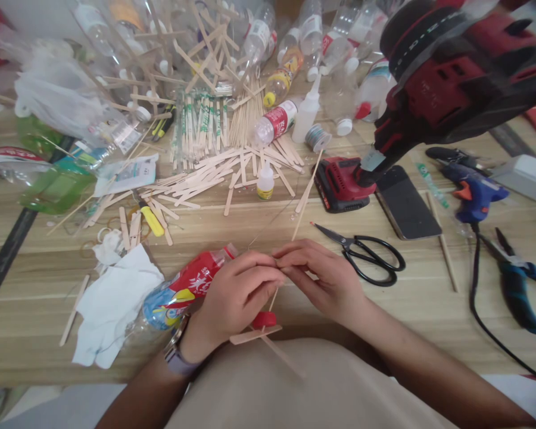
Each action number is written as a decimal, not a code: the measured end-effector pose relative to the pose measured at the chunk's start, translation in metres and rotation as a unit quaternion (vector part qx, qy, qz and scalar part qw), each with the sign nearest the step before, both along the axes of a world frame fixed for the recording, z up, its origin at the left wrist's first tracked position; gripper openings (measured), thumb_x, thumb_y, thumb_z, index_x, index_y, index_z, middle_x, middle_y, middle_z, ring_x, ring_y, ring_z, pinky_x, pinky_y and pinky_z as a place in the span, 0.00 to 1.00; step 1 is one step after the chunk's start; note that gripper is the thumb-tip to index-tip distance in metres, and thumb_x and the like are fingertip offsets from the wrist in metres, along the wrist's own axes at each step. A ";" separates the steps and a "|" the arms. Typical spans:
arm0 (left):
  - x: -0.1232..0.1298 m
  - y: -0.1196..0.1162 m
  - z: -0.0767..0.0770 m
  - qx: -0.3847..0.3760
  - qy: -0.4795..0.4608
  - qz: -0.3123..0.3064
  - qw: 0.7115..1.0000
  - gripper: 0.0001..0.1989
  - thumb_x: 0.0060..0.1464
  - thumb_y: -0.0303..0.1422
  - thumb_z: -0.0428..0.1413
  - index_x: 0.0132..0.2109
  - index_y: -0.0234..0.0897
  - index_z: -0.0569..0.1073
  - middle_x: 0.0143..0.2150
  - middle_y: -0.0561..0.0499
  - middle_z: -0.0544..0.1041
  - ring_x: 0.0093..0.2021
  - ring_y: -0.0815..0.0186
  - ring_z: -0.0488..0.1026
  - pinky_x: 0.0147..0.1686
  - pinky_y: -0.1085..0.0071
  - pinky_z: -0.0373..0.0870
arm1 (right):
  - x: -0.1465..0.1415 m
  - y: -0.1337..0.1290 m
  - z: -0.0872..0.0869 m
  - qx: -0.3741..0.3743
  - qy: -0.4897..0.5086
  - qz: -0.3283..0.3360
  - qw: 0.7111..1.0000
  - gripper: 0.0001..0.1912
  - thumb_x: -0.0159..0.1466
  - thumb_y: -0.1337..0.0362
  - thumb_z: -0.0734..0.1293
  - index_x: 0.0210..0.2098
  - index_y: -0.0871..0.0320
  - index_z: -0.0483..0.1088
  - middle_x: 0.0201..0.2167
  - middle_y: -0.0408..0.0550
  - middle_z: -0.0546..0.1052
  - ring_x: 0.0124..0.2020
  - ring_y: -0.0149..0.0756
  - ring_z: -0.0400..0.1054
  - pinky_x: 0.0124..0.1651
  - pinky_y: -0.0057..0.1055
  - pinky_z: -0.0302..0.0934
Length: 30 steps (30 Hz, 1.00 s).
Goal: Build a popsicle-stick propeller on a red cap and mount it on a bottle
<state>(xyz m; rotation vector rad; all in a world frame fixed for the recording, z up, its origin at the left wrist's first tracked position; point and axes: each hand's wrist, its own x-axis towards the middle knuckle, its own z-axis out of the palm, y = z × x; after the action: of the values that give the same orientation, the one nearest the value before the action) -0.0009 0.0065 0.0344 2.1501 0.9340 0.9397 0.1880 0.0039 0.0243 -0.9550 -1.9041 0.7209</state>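
My left hand [245, 292] and my right hand [324, 277] meet in front of me, thumbs and fingertips pinched together. A thin wooden skewer [274, 300] passes behind the fingertips and shows above and below them; the exact grip is hidden. On its lower part sits a red bottle cap [264, 320], with flat craft sticks [254, 335] crossed beneath it, near my body. A fine wire-like strand [272, 221] rises from near the fingers. Beside my left wrist lies a plastic bottle with a red label [201, 271]. Black-handled scissors [370, 256] rest just beyond my right hand.
Loose craft sticks [196, 182], a glue bottle [265, 182] and plastic bottles [277, 122] spread across the back. A red cordless drill [455, 83] stands at right, near a phone [408, 202], a glue gun [471, 190] and pliers [516, 286]. White paper [116, 304] lies left.
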 end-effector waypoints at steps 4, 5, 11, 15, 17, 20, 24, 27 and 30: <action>0.003 -0.001 0.001 -0.054 -0.020 0.030 0.998 0.06 0.58 0.26 0.56 0.35 0.38 0.77 0.37 0.48 0.80 0.36 0.67 0.77 0.37 0.72 0.74 | 0.000 -0.001 -0.002 -0.004 -0.002 -0.007 1.000 0.07 0.66 0.72 0.64 0.37 0.54 0.70 0.38 0.49 0.78 0.41 0.35 0.75 0.39 0.30 0.71; 0.003 -0.001 0.001 -0.064 -0.025 0.033 0.997 0.06 0.57 0.26 0.56 0.34 0.38 0.77 0.36 0.48 0.80 0.35 0.67 0.77 0.37 0.72 0.74 | 0.000 -0.001 -0.003 -0.006 -0.003 -0.008 1.000 0.07 0.66 0.72 0.64 0.37 0.54 0.71 0.38 0.49 0.78 0.41 0.35 0.75 0.40 0.30 0.71; 0.002 -0.001 0.000 -0.136 -0.053 0.032 0.989 0.04 0.55 0.26 0.57 0.32 0.38 0.74 0.34 0.50 0.79 0.34 0.68 0.76 0.34 0.73 0.71 | 0.001 -0.002 -0.003 -0.005 -0.010 -0.017 1.000 0.06 0.65 0.72 0.65 0.37 0.54 0.71 0.41 0.52 0.77 0.45 0.37 0.74 0.43 0.34 0.72; 0.002 0.000 0.002 -0.224 -0.075 0.038 0.971 0.05 0.54 0.28 0.58 0.30 0.37 0.72 0.32 0.51 0.78 0.32 0.69 0.73 0.33 0.74 0.68 | 0.000 -0.002 -0.001 -0.009 -0.013 -0.022 1.000 0.06 0.64 0.72 0.66 0.35 0.55 0.72 0.41 0.53 0.77 0.44 0.37 0.74 0.45 0.34 0.72; 0.002 0.001 0.003 -0.271 -0.083 0.044 0.958 0.05 0.53 0.29 0.59 0.30 0.37 0.72 0.30 0.52 0.77 0.31 0.69 0.72 0.32 0.74 0.67 | 0.000 -0.002 0.000 -0.020 -0.007 -0.023 1.000 0.05 0.63 0.72 0.66 0.34 0.56 0.72 0.42 0.53 0.77 0.44 0.37 0.75 0.43 0.33 0.72; 0.002 0.004 0.005 -0.354 -0.095 0.065 0.928 0.05 0.51 0.32 0.60 0.31 0.37 0.72 0.28 0.54 0.74 0.28 0.71 0.69 0.28 0.75 0.65 | 0.001 -0.002 0.001 -0.051 0.012 -0.024 0.998 0.05 0.61 0.71 0.68 0.32 0.55 0.72 0.42 0.53 0.77 0.43 0.38 0.75 0.40 0.32 0.73; 0.003 0.006 0.005 -0.441 -0.140 0.079 0.883 0.08 0.48 0.33 0.62 0.30 0.37 0.69 0.25 0.57 0.69 0.25 0.73 0.65 0.25 0.76 0.62 | 0.001 -0.003 0.001 -0.092 0.035 -0.018 0.995 0.05 0.60 0.71 0.69 0.30 0.56 0.73 0.39 0.52 0.78 0.45 0.39 0.75 0.40 0.32 0.72; 0.004 0.006 0.003 -0.479 -0.182 0.077 0.855 0.10 0.46 0.34 0.64 0.30 0.36 0.70 0.25 0.58 0.69 0.24 0.74 0.64 0.26 0.77 0.62 | 0.000 -0.004 0.001 -0.106 0.041 -0.012 0.993 0.05 0.60 0.71 0.69 0.30 0.56 0.73 0.39 0.52 0.78 0.45 0.39 0.74 0.41 0.32 0.72; 0.005 0.006 -0.001 -0.518 -0.215 0.078 0.824 0.09 0.44 0.34 0.65 0.30 0.36 0.73 0.24 0.57 0.70 0.24 0.74 0.65 0.27 0.76 0.63 | -0.001 -0.005 0.000 -0.113 0.040 -0.011 0.993 0.05 0.60 0.72 0.69 0.30 0.57 0.73 0.39 0.52 0.78 0.44 0.38 0.74 0.40 0.31 0.71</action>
<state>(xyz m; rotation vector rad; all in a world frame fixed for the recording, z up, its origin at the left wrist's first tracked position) 0.0037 0.0127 0.0336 0.9018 1.0445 0.6819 0.1869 -0.0009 0.0246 -1.0692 -1.7656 0.9631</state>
